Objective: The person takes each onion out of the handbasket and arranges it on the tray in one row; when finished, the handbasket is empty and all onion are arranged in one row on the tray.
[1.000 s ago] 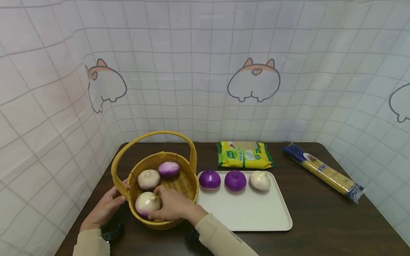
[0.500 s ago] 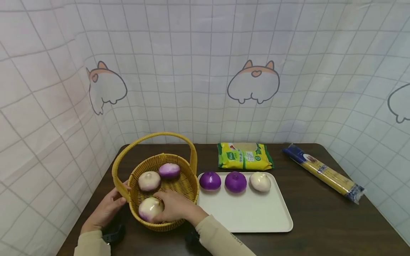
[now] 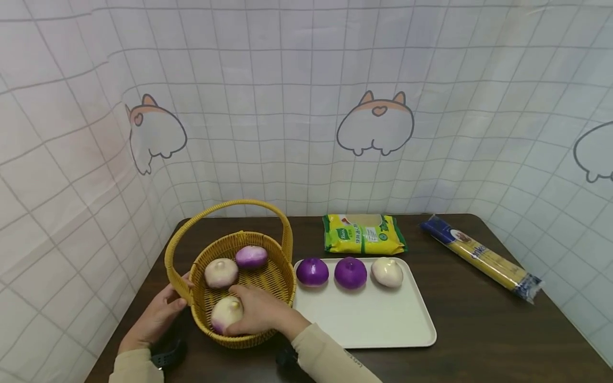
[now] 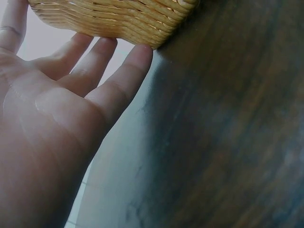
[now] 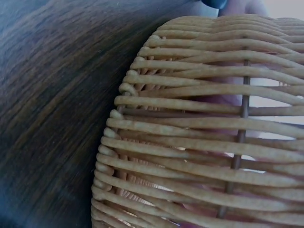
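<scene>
Fingers (image 3: pixel 243 293) grip an onion (image 3: pixel 225 315) inside the basket (image 3: pixel 276 276).

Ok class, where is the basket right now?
In the head view, the basket stands on the left of the dark table, between the left hand and the white tray.

The basket (image 3: pixel 274 271) is golden yellow, its bulbs (image 3: pixel 225 313) cream and purple, the backdrop (image 3: pixel 261 138) white, grey-gridded.
</scene>
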The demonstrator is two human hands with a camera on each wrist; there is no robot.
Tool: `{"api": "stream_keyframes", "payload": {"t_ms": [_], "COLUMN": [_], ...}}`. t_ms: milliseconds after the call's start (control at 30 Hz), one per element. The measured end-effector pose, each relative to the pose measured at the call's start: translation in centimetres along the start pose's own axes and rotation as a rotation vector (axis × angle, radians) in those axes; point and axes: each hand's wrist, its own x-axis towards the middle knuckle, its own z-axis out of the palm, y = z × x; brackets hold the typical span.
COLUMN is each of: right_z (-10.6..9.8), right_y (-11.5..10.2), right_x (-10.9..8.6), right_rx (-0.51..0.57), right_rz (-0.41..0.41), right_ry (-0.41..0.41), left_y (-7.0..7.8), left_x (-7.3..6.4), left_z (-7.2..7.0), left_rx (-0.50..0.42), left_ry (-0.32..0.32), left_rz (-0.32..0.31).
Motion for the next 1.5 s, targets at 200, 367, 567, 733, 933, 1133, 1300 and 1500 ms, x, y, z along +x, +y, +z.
{"api": "stream_keyframes", "payload": {"t_ms": [200, 367, 567, 733, 933, 1133, 1300, 1500], "right_z": [0.2, 0.3, 0.0, -0.2, -0.3, -0.5, -0.9, -1.1], "right_y": [-0.4, -0.6, -0.7, -0.7, -0.6, -0.3, 0.4, 1.4], "right_x": [-0.2, -0.6, -1.0, -1.3, -2.3, -4.5, -6.1, -7.6], "right_rx": [-0.005, 0.02, 0.026, 0.022, 0.162, 0.291, 0.36, 0.371], "right_rz": [0.079, 0.136, 0.155, 0.14, 0.071, 0.008, -0.019, -0.067], "right_ry": [0.039, 0.124, 0.189, 0.227, 0.346, 0.432, 0.52, 0.57], "left_y": [-0.1, 0.0, -0.1, -0.2, 0.0, 0.1, 0.5, 0.8], "left_x": [-0.2, -0.2, 0.1, 0.1, 0.0, 0.0, -0.1, -0.1], "left_z": [-0.1, -0.1, -0.3, -0.4, -0.3, -0.3, 0.0, 0.2], "left_rx": [0.028, 0.075, 0.105, 0.124, 0.122, 0.098, 0.086, 0.106], "left_ry": [0.018, 0.049, 0.043, 0.043, 0.04, 0.027, 0.032, 0.051], "left_rz": [-0.017, -0.028, -0.021, -0.042, -0.05, -0.034, -0.043, -0.085]}}
